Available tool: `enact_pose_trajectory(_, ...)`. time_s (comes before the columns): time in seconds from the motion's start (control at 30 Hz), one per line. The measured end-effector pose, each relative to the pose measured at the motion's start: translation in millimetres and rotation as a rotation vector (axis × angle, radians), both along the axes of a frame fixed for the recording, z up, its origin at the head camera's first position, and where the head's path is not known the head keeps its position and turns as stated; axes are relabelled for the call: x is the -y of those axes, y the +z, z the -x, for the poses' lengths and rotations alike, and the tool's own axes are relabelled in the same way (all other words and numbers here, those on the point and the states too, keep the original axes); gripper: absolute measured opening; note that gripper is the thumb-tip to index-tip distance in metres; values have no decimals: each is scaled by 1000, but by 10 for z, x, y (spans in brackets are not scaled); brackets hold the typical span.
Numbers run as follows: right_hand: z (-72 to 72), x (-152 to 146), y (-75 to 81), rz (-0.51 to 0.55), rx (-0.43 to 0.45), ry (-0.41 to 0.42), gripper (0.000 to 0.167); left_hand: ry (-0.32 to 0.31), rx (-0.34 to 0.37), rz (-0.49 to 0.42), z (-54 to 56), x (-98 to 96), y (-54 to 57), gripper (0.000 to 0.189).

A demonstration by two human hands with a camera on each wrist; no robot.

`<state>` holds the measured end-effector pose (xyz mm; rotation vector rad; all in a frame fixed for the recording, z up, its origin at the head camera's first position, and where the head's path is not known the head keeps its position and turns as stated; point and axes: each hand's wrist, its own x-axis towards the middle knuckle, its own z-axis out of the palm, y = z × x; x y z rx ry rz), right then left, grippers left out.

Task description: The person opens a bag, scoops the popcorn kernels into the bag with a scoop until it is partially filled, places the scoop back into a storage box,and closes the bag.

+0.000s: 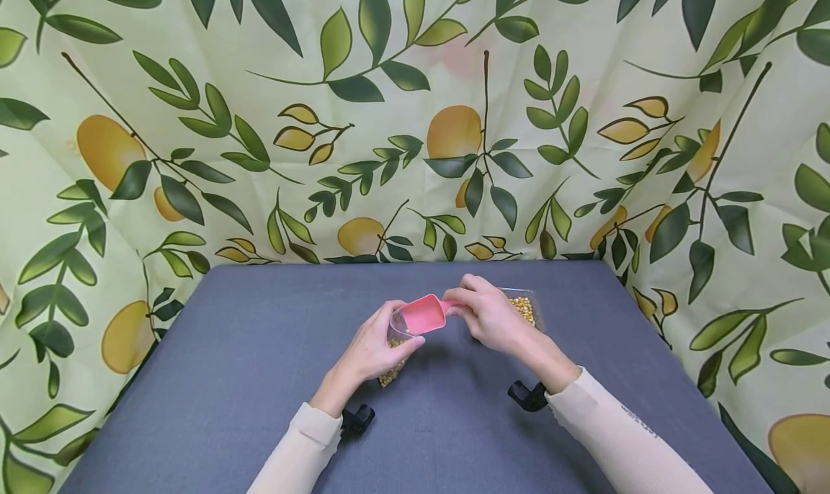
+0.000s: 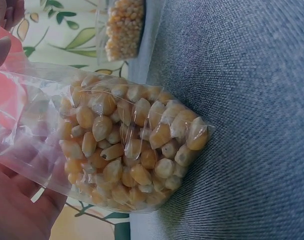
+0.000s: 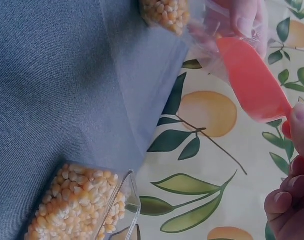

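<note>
My left hand (image 1: 369, 344) grips a clear plastic bag (image 2: 41, 80) around its upper part, fingers and thumb on either side of the open mouth. Corn kernels (image 2: 126, 145) fill the bag's lower part, and its bottom corner is right at the tabletop. Between thumb and fingers, my right hand (image 1: 489, 315) pinches the handle of a pink scoop (image 1: 424, 315). The scoop tilts down to the left, with its front edge inside the bag's mouth. Its bowl shows bare pink in the head view.
Behind the right hand stands a clear plastic box (image 3: 134, 202) with more corn kernels (image 3: 74, 200), partly hidden by that hand in the head view. Dark grey cloth covers the table (image 1: 272, 321). A leaf-patterned curtain (image 1: 402, 119) borders the back and sides.
</note>
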<state>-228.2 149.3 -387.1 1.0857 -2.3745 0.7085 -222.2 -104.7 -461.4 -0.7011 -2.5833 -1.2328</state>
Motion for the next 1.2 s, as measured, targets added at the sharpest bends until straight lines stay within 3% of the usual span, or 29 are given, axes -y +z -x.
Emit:
enact_pose_trajectory(0.17, -3, -31, 1, 16, 20, -6, 17, 0, 1, -7, 0, -2, 0, 61)
enact_pose_trajectory(0.6, -32, -244, 15, 134, 246, -63, 15, 0, 8, 19, -3, 2, 4, 64)
enact_pose_trajectory(1.2, 15, -617, -119, 159, 354, -224, 12, 11, -5, 27, -16, 3, 27, 64)
